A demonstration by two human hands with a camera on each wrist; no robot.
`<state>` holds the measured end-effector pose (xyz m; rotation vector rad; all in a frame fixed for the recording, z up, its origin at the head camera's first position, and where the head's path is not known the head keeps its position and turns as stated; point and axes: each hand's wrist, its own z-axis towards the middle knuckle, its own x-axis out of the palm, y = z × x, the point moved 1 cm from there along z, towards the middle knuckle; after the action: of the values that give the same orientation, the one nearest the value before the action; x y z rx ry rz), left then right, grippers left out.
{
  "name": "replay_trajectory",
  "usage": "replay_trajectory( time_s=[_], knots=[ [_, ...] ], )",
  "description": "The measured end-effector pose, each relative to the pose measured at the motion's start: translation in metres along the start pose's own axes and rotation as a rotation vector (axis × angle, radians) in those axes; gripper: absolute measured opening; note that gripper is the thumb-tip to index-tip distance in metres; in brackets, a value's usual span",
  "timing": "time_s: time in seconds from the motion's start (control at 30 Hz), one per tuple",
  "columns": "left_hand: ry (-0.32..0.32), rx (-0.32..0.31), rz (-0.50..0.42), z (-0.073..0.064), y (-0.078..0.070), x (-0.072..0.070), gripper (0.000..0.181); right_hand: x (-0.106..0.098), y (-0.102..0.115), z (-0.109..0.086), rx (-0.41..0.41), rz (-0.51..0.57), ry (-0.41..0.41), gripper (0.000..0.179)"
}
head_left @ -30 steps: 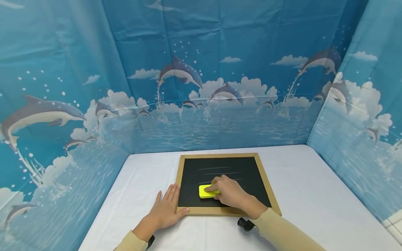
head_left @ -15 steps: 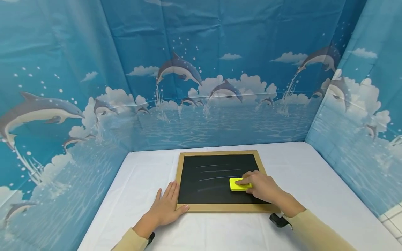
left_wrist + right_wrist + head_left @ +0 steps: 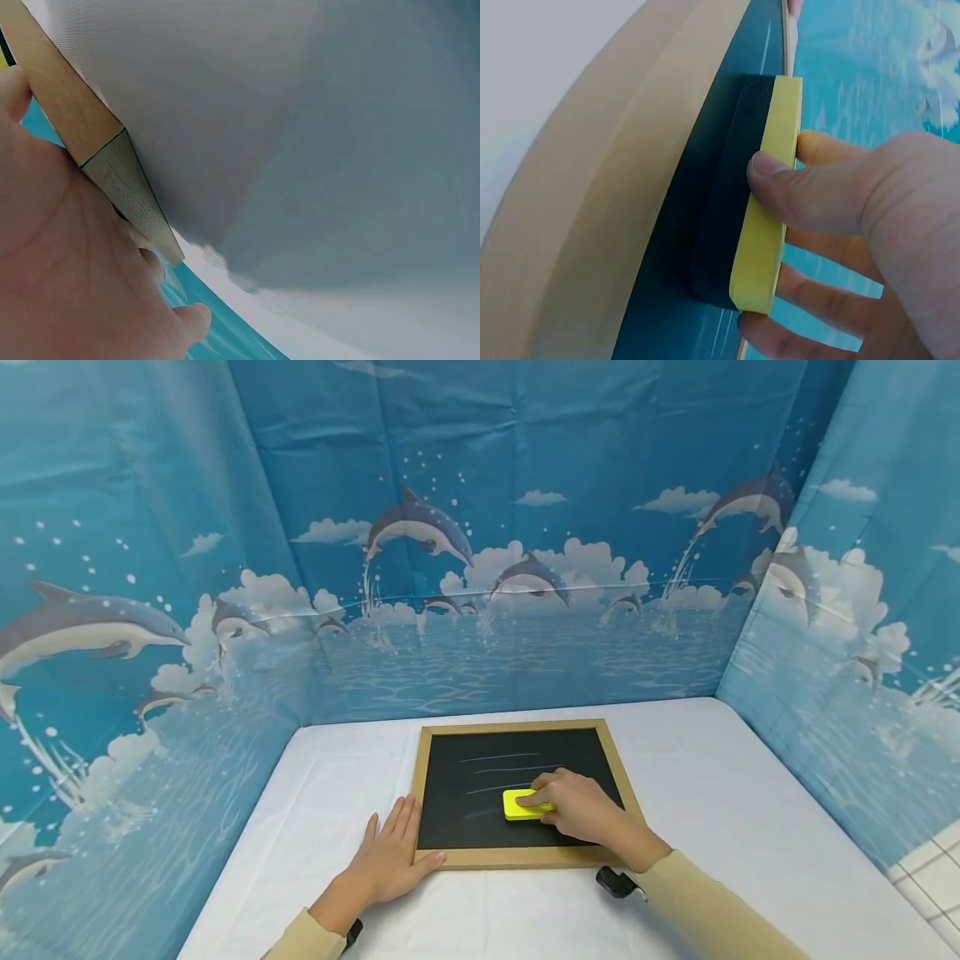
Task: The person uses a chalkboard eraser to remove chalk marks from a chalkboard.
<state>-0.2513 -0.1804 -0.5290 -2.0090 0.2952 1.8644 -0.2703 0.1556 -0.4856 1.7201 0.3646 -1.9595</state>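
Observation:
A wood-framed chalkboard point(image 3: 480, 827) lies flat on the white table. Several thin white chalk lines point(image 3: 501, 756) run across its upper and middle part, with a faint smudge below them at the left. My right hand point(image 3: 581, 810) grips a yellow chalkboard eraser point(image 3: 517, 806), thumb on its near side and fingers over the top. In the right wrist view the dark felt point(image 3: 735, 195) of the eraser is against the board. At the board's lower left corner my left hand point(image 3: 390, 856) lies flat, fingers straight along the wooden frame point(image 3: 75, 105) and thumb on its near edge.
A white cloth point(image 3: 330, 785) covers the table around the board. Blue curtains point(image 3: 480, 660) printed with dolphins enclose the back and both sides. Black wrist devices point(image 3: 617, 882) sit under the forearms.
The right hand slid the eraser rightward over the lower board, then back left. A lower chalk line seen under the hand has become a faint smudge. The left hand stays at the frame.

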Motion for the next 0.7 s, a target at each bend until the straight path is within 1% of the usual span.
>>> replay_trajectory(
  time_s=[0.17, 0.3, 0.4, 0.5, 0.63, 0.7],
  knots=[
    [0.006, -0.022, 0.010, 0.001, 0.000, 0.001, 0.105, 0.012, 0.034, 0.029, -0.066, -0.018, 0.003, 0.053],
    [0.011, -0.019, 0.008, 0.003, -0.003, -0.001, 0.106, 0.015, 0.048, 0.041, -0.102, -0.023, 0.004, 0.053],
    [0.008, -0.008, -0.007, 0.004, -0.005, -0.002, 0.106, 0.014, 0.052, 0.046, -0.105, -0.021, 0.016, 0.052],
    [0.014, -0.013, -0.012, 0.002, -0.005, -0.003, 0.106, 0.013, 0.053, 0.048, -0.109, -0.001, 0.035, 0.051],
    [0.013, -0.030, -0.007, -0.001, -0.005, -0.004, 0.105, 0.013, 0.052, 0.048, -0.131, 0.022, 0.039, 0.051],
    [0.005, -0.020, -0.015, -0.001, -0.006, -0.004, 0.105, 0.014, 0.049, 0.046, -0.122, 0.029, 0.036, 0.050]
  ],
)
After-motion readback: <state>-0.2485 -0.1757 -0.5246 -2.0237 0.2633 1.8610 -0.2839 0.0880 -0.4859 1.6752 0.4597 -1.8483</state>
